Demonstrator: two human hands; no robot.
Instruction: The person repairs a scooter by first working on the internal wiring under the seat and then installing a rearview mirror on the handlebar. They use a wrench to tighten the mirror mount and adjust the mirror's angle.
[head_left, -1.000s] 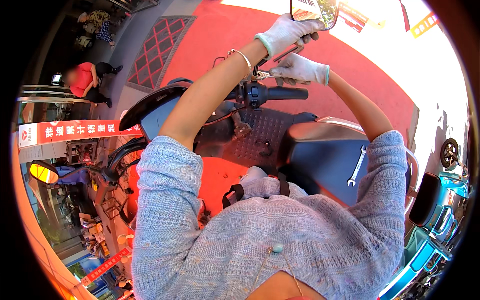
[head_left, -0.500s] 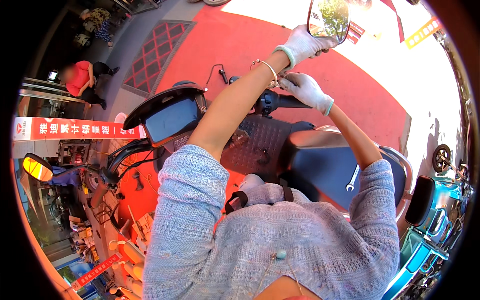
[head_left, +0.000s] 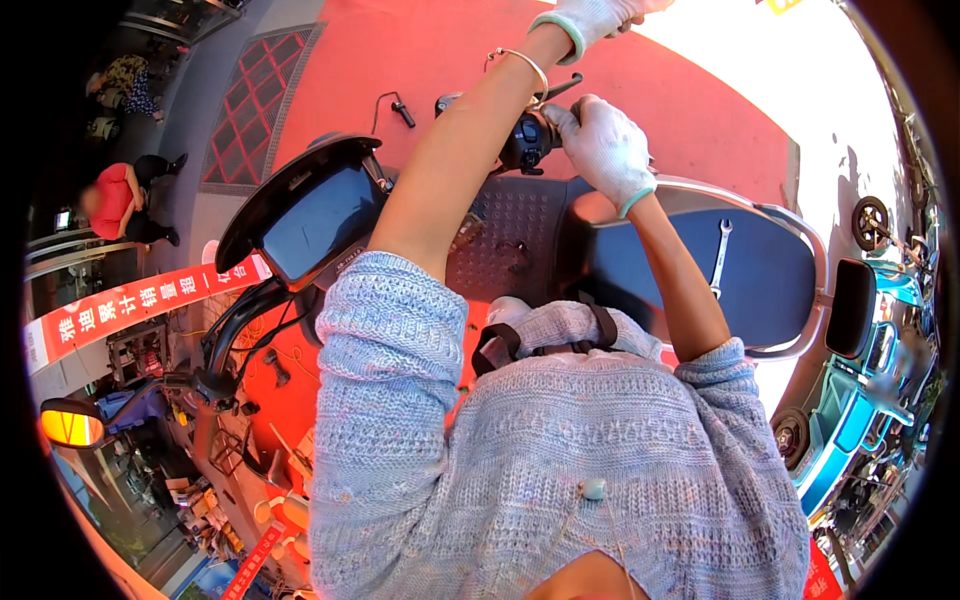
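Observation:
My left hand (head_left: pixel 592 22), in a white knit glove, reaches to the upper edge of the view, which cuts off part of it. Its fingers look curled; the rearview mirror they held half a second ago lies outside the frame. My right hand (head_left: pixel 607 150), gloved too, is closed around the scooter's right handlebar grip and hides most of it. Beside it are the black switch housing (head_left: pixel 525 145) and a lever (head_left: pixel 562 86). An open-ended wrench (head_left: pixel 721 258) lies on the dark seat (head_left: pixel 770 290), partly behind my right forearm.
The scooter's dark display (head_left: pixel 325 225) is left of my left forearm. Its other mirror (head_left: pixel 72 425) sticks out far left. A person in red (head_left: pixel 115 200) sits behind a red banner (head_left: pixel 150 300). A blue scooter (head_left: pixel 850 400) stands at right. Red carpet (head_left: pixel 690 120) covers the ground ahead.
The view has shifted, and the rearview mirror has left it at the top. My right hand has moved from beside the mirror's base onto the handlebar grip. More of the wrench shows.

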